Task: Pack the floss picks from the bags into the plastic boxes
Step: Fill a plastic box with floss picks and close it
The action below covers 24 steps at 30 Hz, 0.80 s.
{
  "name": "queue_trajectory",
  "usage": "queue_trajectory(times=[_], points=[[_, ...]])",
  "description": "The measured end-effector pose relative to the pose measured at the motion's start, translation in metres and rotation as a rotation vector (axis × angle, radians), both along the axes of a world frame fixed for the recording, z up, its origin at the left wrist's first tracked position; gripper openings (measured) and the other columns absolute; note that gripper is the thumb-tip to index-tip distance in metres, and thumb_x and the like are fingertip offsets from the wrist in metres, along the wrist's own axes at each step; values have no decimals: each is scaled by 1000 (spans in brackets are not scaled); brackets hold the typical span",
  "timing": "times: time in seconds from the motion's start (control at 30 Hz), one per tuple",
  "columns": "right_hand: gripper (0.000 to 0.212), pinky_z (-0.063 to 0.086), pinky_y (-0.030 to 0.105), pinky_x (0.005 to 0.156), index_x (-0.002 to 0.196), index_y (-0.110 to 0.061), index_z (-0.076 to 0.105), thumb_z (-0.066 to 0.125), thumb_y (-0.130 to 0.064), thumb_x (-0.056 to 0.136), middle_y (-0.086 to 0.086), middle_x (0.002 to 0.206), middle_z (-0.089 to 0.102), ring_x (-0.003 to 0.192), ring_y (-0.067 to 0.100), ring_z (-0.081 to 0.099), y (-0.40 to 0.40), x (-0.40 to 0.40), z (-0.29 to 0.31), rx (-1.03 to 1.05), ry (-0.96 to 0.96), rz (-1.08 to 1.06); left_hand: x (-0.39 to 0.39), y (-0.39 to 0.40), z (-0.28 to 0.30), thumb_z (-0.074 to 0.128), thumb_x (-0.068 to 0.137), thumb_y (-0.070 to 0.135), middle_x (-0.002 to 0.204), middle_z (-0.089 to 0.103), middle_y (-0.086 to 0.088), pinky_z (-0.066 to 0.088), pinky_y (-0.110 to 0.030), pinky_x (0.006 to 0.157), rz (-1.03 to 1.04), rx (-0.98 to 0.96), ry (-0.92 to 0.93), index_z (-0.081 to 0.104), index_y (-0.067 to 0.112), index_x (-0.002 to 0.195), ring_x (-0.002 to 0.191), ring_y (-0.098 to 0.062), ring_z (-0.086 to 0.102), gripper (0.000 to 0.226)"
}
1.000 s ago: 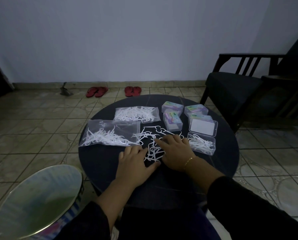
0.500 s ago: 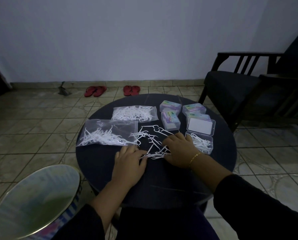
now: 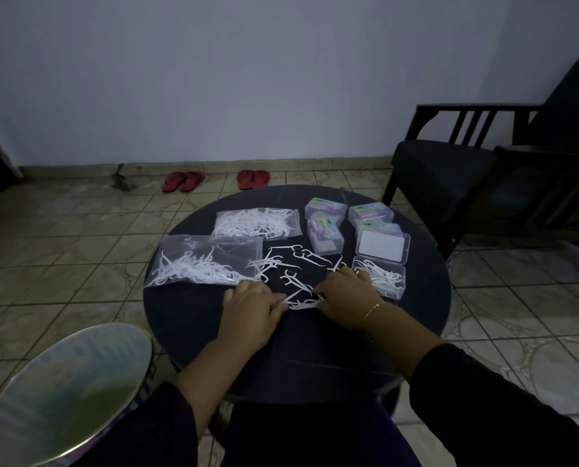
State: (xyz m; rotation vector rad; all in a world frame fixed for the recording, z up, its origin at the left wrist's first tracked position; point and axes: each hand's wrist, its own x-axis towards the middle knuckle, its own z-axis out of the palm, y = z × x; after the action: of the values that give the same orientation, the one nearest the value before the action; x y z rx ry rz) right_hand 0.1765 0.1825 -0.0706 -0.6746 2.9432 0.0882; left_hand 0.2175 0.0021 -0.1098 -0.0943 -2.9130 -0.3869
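Both hands [image 3: 301, 298] — seemingly pinching floss picks [image 3: 300, 303]

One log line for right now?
both hands gathering loose white floss picks | round dark table | clear open plastic box part-filled

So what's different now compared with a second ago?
Both hands, left hand and right hand, have drawn toward the person, raking some loose floss picks into a small bunch between their fingertips. The bags, the open box and the closed boxes stayed where they were.
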Motion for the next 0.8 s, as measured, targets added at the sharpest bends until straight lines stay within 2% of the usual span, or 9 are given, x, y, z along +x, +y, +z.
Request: queue_trajectory(times=[0.07, 0.13, 0.23, 0.3, 0.37, 0.43, 0.53, 0.67, 0.8], points=[[42, 21, 47, 109, 133, -25, 48, 43, -41, 95, 5, 136, 46, 131, 26, 32, 1, 3, -2, -27, 0, -50, -3, 3, 6, 48, 94, 47, 110, 54, 15, 22, -29, 91, -26, -39, -20, 60, 40, 120, 115, -11, 38, 30], [49, 20, 47, 110, 137, -22, 45, 42, -45, 94, 6, 141, 41, 133, 26, 29, 1, 4, -3, -52, -17, -101, -7, 4, 13, 47, 94, 45, 125, 49, 14, 22, -31, 98, -60, -80, -34, 52, 38, 129, 122, -12, 35, 36], [46, 22, 44, 108, 134, -25, 50, 42, -47, 95, 6, 140, 40, 133, 25, 28, 1, 5, -5, -52, -24, -114, -18, 7, 24, 42, 97, 37, 155, 21, 11, 18, -38, 108, -195, -201, -137, 23, 29, 149, 134, -18, 23, 56], [41, 22, 45, 108, 131, -26, 54, 43, -44, 96, 5, 137, 43, 132, 25, 28, 2, 4, -6, -40, -12, -108, -26, 10, 29, 37, 98, 30, 159, 10, 10, 15, -41, 110, -290, -301, -230, 13, 26, 152, 135, -19, 21, 59], [34, 22, 45, 108, 126, -28, 59, 45, -39, 96, 3, 133, 47, 129, 25, 31, 3, 3, -7, -43, 14, -106, -35, 12, 32, 35, 98, 27, 156, 21, 9, 17, -41, 108, -334, -347, -265, 20, 24, 150, 132, -18, 26, 54], [29, 25, 44, 105, 119, -28, 63, 46, -33, 96, 1, 128, 51, 126, 24, 34, 5, 2, -8, -68, 43, -119, -41, 13, 37, 36, 99, 28, 146, 39, 11, 21, -40, 103, -360, -372, -236, 38, 25, 142, 127, -18, 31, 44], [26, 29, 40, 100, 113, -24, 65, 46, -27, 95, 0, 122, 55, 121, 23, 39, 10, 2, -8, -90, 83, -130, -45, 12, 40, 41, 99, 35, 134, 51, 15, 24, -37, 97, -387, -451, -189, 55, 31, 131, 121, -16, 35, 35], [26, 30, 40, 99, 112, -18, 63, 45, -25, 95, 2, 121, 56, 121, 24, 39, 14, 4, -2, -12, 115, -91, -47, 13, 42, 51, 93, 39, 116, 61, 9, 24, -33, 89, -349, -439, -158, 65, 34, 117, 113, -16, 39, 28], [30, 31, 39, 100, 114, -15, 62, 46, -30, 94, 5, 123, 56, 121, 25, 40, 18, 9, 2, 79, 133, -57, -46, 17, 47, 53, 91, 37, 105, 65, 8, 26, -33, 90, -367, -540, -82, 69, 32, 109, 110, -15, 42, 25]])
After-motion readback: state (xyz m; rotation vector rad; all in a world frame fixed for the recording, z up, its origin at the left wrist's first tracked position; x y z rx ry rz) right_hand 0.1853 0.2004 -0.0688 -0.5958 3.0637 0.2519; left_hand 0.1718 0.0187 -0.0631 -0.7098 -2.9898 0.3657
